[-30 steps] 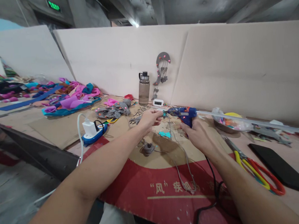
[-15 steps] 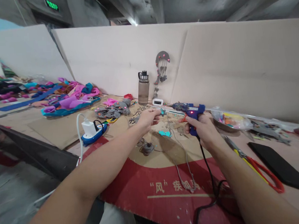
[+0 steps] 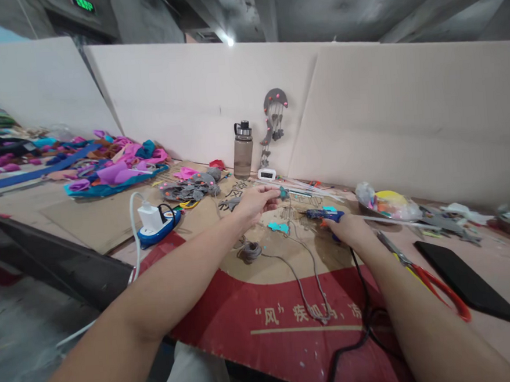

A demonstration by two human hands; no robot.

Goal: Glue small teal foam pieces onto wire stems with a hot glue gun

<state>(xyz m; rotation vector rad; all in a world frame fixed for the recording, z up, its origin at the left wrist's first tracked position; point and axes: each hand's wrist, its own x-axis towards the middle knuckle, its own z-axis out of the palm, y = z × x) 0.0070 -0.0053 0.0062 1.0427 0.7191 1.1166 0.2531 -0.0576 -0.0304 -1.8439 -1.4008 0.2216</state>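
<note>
Lowered since the earlier view, a blue plastic glue gun (image 3: 336, 215) is gripped in the right hand (image 3: 350, 231), nearer and rightward of the translucent grey bottle (image 3: 242, 156). The left hand (image 3: 256, 205) pinches a small teal piece (image 3: 283, 193) before the bottle. Lowering seems underway, calling for a steady nozzle.

the bottle (image 3: 243, 151) stands behind the yarn ball (image 3: 251, 250); scissors (image 3: 422, 275) lie left of the phone (image 3: 468, 281)

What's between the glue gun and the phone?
Between the glue gun and the phone, the head view shows the right hand at the glue gun's handle, then the scissors.
</note>
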